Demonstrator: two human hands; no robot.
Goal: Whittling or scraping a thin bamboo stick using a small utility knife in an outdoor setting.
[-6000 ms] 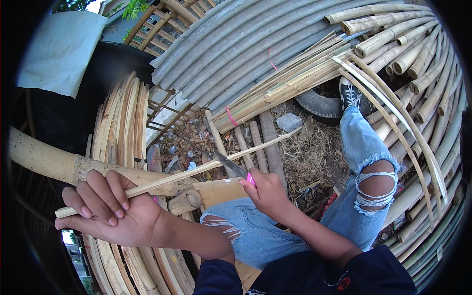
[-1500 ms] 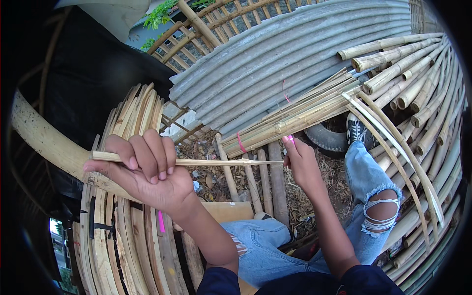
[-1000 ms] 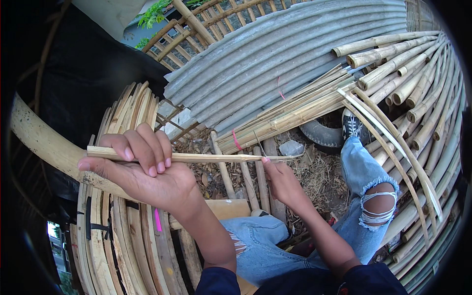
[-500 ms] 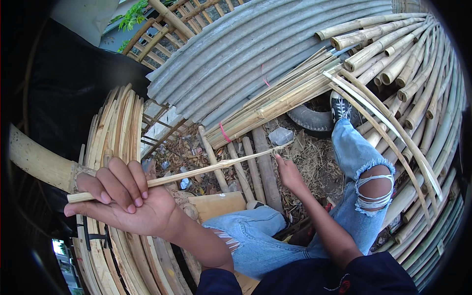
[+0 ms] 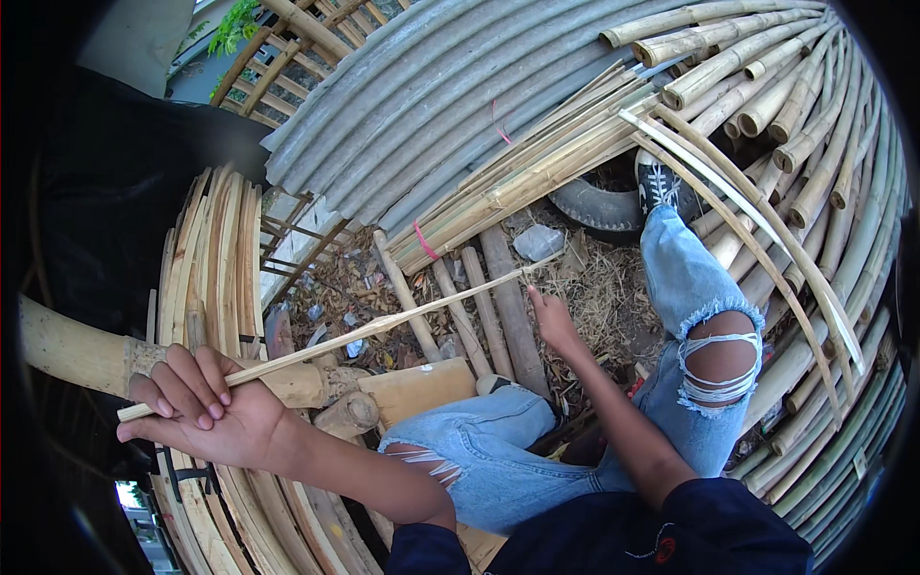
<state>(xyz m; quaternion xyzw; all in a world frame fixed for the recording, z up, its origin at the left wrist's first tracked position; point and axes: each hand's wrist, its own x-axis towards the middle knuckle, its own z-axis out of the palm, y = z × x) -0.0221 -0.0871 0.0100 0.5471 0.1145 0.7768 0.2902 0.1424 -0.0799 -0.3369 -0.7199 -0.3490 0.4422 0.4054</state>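
Note:
A long, thin split-bamboo strip [image 5: 383,324] with a thicker knot midway slants up from left to right across my lap. Its near end rests in my left hand [image 5: 206,401], palm turned up and fingers curled over it, thumb stretched out to the left. By the strip's far, narrow end is my right hand [image 5: 554,321], with fingers bent in and the forefinger pointing up at the strip. What this hand grips, if anything, is hidden. Behind my left hand runs a thick bamboo pole [image 5: 81,350].
Split slats [image 5: 216,259] are stacked at left. A strip bundle tied with pink string [image 5: 517,196] leans by corrugated sheets [image 5: 402,105]. Bamboo poles [image 5: 767,125] fill the right, with bent strips [image 5: 757,220] across them. My shoe [image 5: 656,182] is by a tyre [image 5: 594,211].
The whole view has shifted slightly. My left hand and the strip's near end sit a little lower and further left; the right hand stays by the far end.

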